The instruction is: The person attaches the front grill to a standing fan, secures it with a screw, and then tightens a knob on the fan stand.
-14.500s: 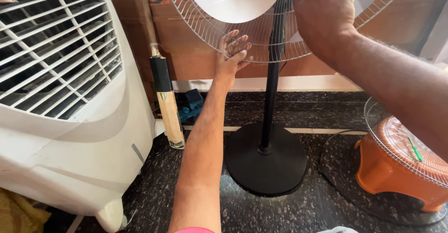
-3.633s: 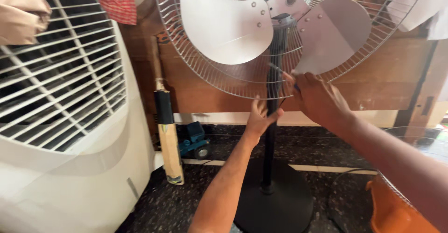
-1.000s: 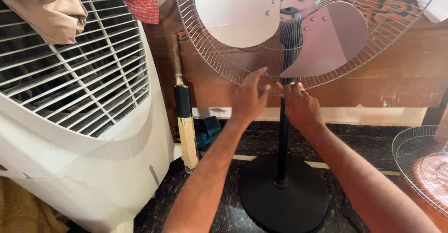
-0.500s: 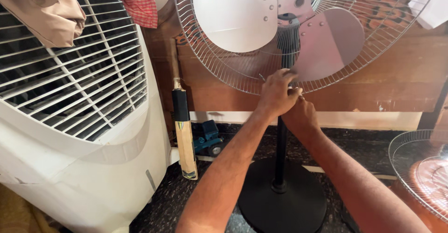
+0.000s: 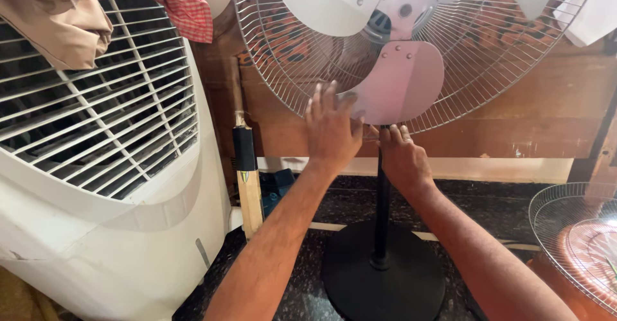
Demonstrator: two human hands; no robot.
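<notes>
A pedestal fan stands in front of me with a wire rear grille (image 5: 283,70), white blades and a black pole (image 5: 382,212) on a round black base (image 5: 385,282). One blade (image 5: 405,83) points straight down. My left hand (image 5: 331,128) is raised with fingers spread, its fingertips against the grille and the lower blade's left edge. My right hand (image 5: 402,157) is just below the grille's bottom rim beside the pole, fingers curled up onto the rim wires. Whether it pinches a small part there is hidden.
A large white air cooler (image 5: 96,167) fills the left, with a tan cloth (image 5: 51,19) and a red checked cloth (image 5: 183,3) draped on it. A cricket bat (image 5: 247,179) and a blue toy vehicle (image 5: 276,189) lean by the wall. A loose wire grille (image 5: 572,244) lies on an orange stool (image 5: 594,257) at right.
The blades have turned, so one now hangs downward. My left hand left the bottom rim, moved up and left, and opened against the blade. My right hand stays at the rim.
</notes>
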